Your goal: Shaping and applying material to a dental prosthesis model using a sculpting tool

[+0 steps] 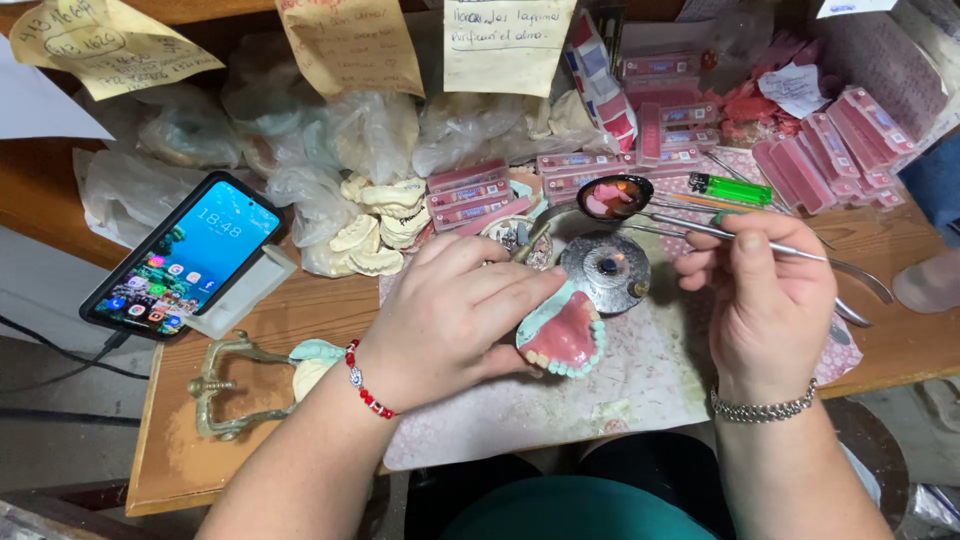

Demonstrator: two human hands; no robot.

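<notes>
Item: wax denture set-up [563, 338], pink base with a row of teeth, lying on the pale work mat [640, 390] at the bench centre; my left hand [440, 325] lies over it, fingers curled and gripping its near edge, I judge to steady it. Item: slim metal instrument [700, 229]; my right hand [765, 300] pinches it between thumb and fingers, tip reaching toward the small burner [606, 268], probably for heat. Item: spoon [613, 196] holding pink wax, just behind the burner; green lighter [732, 188] close by. Item: plaster casts [375, 230], pink tooth cards [468, 192], phone [182, 256] propped at left; brass articulator [225, 385] at the bench's near edge.
</notes>
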